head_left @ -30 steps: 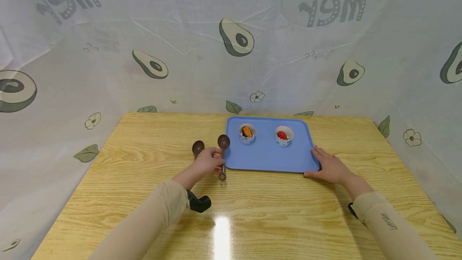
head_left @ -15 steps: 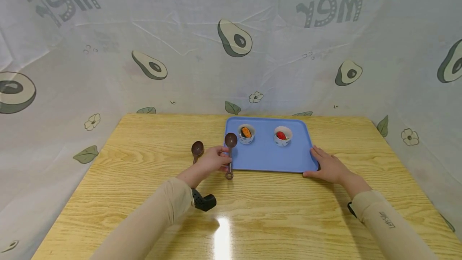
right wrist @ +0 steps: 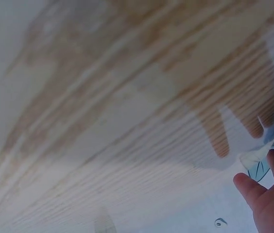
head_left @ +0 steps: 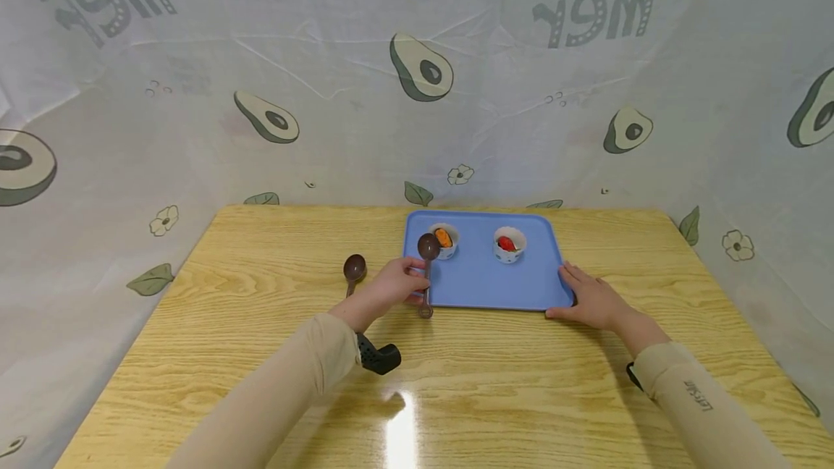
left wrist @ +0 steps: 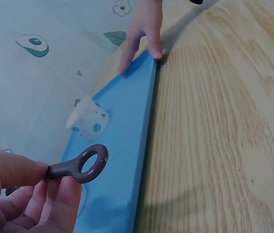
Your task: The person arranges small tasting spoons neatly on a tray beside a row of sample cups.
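My left hand (head_left: 396, 285) pinches the handle of a brown spoon (head_left: 428, 247) between thumb and fingers. The spoon is held over the left part of a blue tray (head_left: 482, 288), its bowl toward the back. In the left wrist view the ring end of the spoon handle (left wrist: 93, 163) sticks out past my fingers. My right hand (head_left: 594, 301) rests at the tray's front right corner, with thumb and fingers spread along its edges. On the tray stand two small patterned cups: a left cup (head_left: 447, 252) with an orange-topped piece, and a right cup (head_left: 509, 255) with a red piece.
A second brown spoon (head_left: 355, 268) lies on the wooden table (head_left: 274, 259), left of my left hand, its handle partly hidden by the arm. Behind the table hangs a pale cloth (head_left: 352, 121) printed with avocados, leaves and flowers.
My left hand has carried the spoon to the right, from beside the tray's left edge to over the tray, in front of the left cup. The right hand keeps its place on the tray.
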`<state>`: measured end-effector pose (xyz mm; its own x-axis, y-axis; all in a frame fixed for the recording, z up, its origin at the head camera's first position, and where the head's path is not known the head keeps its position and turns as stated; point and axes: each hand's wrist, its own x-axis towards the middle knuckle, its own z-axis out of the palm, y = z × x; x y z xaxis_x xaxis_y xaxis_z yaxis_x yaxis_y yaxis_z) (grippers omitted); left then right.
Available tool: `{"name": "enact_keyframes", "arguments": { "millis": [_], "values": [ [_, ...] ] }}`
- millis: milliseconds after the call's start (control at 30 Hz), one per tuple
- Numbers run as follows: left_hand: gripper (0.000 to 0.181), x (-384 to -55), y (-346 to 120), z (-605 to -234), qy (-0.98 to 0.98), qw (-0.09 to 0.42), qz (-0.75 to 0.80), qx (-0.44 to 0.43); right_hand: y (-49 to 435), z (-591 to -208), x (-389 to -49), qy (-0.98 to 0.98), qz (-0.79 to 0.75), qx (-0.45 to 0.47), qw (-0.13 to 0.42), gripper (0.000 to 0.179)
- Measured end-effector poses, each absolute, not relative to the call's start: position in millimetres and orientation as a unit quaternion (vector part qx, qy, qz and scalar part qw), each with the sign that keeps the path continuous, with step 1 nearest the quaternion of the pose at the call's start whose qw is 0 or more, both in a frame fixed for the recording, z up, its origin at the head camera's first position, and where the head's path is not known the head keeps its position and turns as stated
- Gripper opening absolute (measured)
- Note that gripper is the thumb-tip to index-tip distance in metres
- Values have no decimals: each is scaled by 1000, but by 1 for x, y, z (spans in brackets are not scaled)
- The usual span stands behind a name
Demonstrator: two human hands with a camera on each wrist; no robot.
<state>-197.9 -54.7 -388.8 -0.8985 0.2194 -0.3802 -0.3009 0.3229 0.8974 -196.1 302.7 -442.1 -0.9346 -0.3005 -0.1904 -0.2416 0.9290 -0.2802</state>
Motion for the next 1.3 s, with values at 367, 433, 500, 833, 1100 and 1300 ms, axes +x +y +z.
{"name": "enact_keyframes", "arguments": {
  "millis": [367, 433, 500, 833, 1100, 1300],
  "values": [
    [37, -205, -41, -386, 778, 228, 585, -19, 301, -438, -194, 975, -132, -138, 116, 104],
    [38, -207, -38, -386, 776, 229, 588, -19, 301, -439, -194, 975, -129, -138, 116, 104],
    [39, -210, -35, -386, 771, 232, 593, -17, 302, -439, -195, 975, -129, -137, 117, 105],
    [43, -220, -14, -388, 752, 243, 612, -22, 303, -441, -196, 975, -126, -137, 119, 104],
    [45, -226, -2, -385, 759, 241, 604, -18, 301, -440, -194, 975, -136, -136, 113, 102],
    [45, -232, 6, -389, 764, 230, 602, -14, 301, -440, -195, 975, -133, -140, 109, 102]
  ]
}}
